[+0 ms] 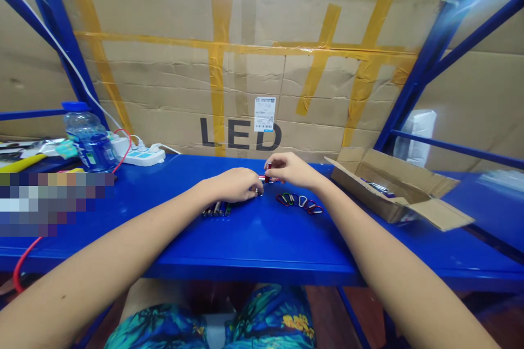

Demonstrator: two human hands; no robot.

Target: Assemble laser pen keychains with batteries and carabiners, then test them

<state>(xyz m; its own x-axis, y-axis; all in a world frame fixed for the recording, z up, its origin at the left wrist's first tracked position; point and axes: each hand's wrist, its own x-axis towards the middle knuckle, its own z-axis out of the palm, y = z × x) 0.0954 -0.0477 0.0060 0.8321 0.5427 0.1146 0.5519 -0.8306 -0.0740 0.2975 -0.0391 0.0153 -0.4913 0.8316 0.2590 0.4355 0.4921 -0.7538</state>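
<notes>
My right hand pinches a small dark red cylinder, held upright between thumb and fingers. Just beneath and behind it, a red and silver piece shows partly between the hands. To the left, my left hand hovers low over the table with its fingers curled down and drawn together; a tiny shiny bit shows at the fingertips, too small to name. Several slim metal tubes lie side by side under the left wrist, partly covered. In front of my right hand is a curved row of coloured carabiners.
An open cardboard box with metallic items inside stands at right on the blue table. At left are a water bottle, a white power strip and a red cable. A large cardboard sheet closes off the back.
</notes>
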